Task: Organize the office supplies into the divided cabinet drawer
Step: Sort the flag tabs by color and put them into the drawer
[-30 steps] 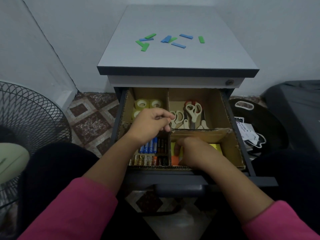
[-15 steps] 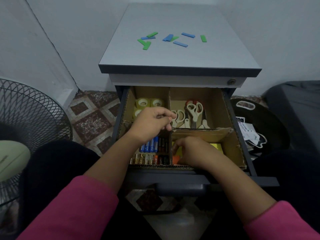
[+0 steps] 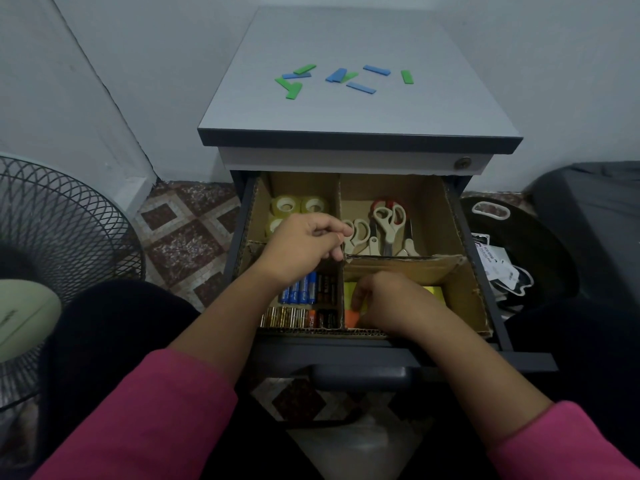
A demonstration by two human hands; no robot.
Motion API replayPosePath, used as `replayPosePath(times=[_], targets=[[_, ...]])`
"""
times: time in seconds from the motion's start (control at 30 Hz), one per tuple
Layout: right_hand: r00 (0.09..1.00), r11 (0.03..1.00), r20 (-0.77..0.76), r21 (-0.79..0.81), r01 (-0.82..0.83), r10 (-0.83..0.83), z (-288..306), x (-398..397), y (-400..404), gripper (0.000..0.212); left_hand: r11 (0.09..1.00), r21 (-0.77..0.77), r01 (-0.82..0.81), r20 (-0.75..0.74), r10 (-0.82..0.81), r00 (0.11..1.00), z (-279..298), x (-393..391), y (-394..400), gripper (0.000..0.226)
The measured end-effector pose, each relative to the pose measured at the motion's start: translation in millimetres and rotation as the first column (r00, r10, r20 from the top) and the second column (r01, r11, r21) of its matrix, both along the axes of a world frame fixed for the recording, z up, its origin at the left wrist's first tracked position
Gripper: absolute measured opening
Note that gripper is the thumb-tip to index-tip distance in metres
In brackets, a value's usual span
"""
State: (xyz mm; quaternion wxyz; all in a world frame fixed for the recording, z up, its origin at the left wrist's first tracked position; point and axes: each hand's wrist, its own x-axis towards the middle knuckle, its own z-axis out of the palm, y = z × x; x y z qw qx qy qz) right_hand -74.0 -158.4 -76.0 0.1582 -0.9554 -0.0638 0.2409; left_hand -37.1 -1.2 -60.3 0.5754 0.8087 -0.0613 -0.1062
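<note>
drawer point(image 3: 479, 289): pulled out of the cabinet point(image 3: 360, 109), split by cardboard dividers into four compartments.
my left hand point(image 3: 301, 249): over the centre of the drawer where the dividers cross; fingers curled in, tips together against the thumb near the centre divider. Can't tell if they pinch the cardboard or nothing.
my right hand point(image 3: 391, 301): down in the front-right compartment, fingers curled onto the sticky notes; thumb side at the orange pad.
sticky notes: yellow pad point(image 3: 433, 292) lies flat, mostly under my hand, long axis left-right across the compartment; orange pad point(image 3: 351, 317) in the front-left corner of the same compartment, orientation unclear.
batteries point(image 3: 304, 289): front-left compartment, lying flat, long axes front-to-back; blue ones at the rear, gold and black row at the front edge.
tape rolls point(image 3: 299, 206): rear-left compartment, holes facing up.
scissors point(image 3: 386, 225): rear-right compartment, flat, handles toward the rear, blades toward me.
cabinet top: blue and green flat strips point(image 3: 341, 77) scattered near the back edge, pointing every which way.
floor: fan grille point(image 3: 62, 230) at left, dark bag point(image 3: 519, 258) at right.
</note>
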Motion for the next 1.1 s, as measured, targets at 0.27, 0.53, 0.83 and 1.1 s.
replayPosePath(times=[0.27,0.53,0.83,1.1], targets=[[1.000,1.000,0.010,0.009,-0.008,0.008,-1.3,1.0,-0.3,0.021,1.000,-0.008,-0.002,-0.010,0.002,1.000,-0.3,0.1,-0.8,0.019],[0.999,1.000,0.030,0.015,0.020,-0.021,-1.9,0.3,-1.3,0.019,1.000,0.031,0.004,0.010,-0.005,1.000,-1.0,1.5,-1.9,0.018],[0.979,0.988,0.172,0.125,0.088,-0.109,9.1,-5.6,-5.3,0.006,0.993,0.120,-0.001,0.088,-0.009,0.996,3.7,-5.1,-8.1,0.019],[0.896,0.927,0.361,0.353,0.126,-0.259,50.8,5.0,-13.7,0.010,0.977,0.209,-0.042,0.252,-0.012,0.968,23.9,-5.1,-14.2,0.023]])
